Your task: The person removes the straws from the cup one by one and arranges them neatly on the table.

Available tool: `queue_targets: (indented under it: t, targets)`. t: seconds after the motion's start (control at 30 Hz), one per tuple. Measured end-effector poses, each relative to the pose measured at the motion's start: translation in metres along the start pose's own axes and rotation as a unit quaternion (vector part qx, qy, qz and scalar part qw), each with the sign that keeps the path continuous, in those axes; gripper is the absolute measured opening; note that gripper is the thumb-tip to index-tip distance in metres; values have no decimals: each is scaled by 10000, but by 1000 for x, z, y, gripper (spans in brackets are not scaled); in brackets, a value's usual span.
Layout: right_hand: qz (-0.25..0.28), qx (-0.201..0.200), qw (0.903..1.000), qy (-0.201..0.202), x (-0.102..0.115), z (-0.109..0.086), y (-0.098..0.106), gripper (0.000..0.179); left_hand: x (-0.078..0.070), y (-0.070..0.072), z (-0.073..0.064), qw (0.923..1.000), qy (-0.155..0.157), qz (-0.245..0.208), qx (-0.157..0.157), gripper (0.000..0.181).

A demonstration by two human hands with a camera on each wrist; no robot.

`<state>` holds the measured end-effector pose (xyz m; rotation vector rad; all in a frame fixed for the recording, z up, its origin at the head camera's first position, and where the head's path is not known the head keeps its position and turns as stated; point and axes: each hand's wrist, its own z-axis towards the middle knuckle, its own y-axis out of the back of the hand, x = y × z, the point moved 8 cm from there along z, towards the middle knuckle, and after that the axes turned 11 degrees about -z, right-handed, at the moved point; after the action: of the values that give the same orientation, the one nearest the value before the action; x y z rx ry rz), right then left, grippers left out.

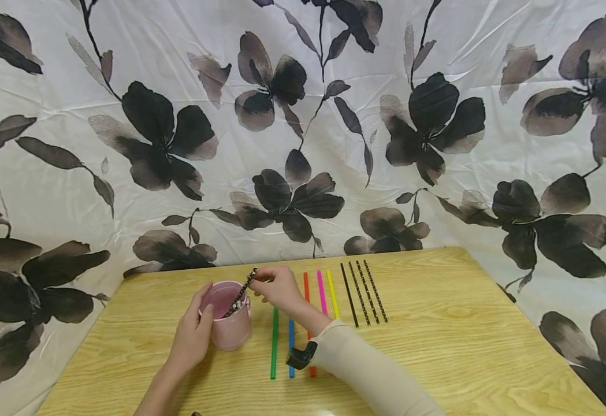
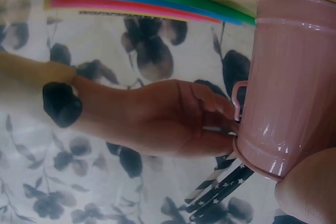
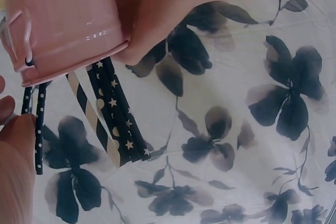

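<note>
A pink metal bucket [image 1: 231,336] with a small side handle loop [image 2: 239,99] stands toward the left of the table. My left hand [image 1: 193,335] grips it by its left side, thumb toward me. Black patterned paper straws [image 3: 110,109] stick out past the rim, some with stars or dots and one striped. At the right side of the rim, my right hand [image 1: 280,290] pinches a black straw with white dots [image 3: 39,129]. A second dotted straw [image 3: 27,99] shows close beside it. The straws' lower ends are hidden inside the bucket.
Right of the bucket lie green [image 1: 274,346], blue [image 1: 292,332], red [image 1: 306,286], pink [image 1: 322,292] and yellow [image 1: 333,294] straws, partly under my right forearm. Farther right, several black straws [image 1: 368,292] lie in a row. A floral cloth [image 1: 292,144] hangs behind the wooden table [image 1: 438,346].
</note>
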<state>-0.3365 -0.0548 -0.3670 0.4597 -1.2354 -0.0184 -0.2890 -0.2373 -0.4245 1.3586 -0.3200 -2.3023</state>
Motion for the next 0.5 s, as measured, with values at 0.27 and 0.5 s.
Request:
queue_targets:
  t: [0.27,0.5]
  targets:
    - [760,57,9970,-132,-5,3,3,14,2,-1,0,10000,72,-50,13,43]
    - [1382,-56,9904,61,-8,12,18,15,0,1,0,10000,35,-77,-18,42]
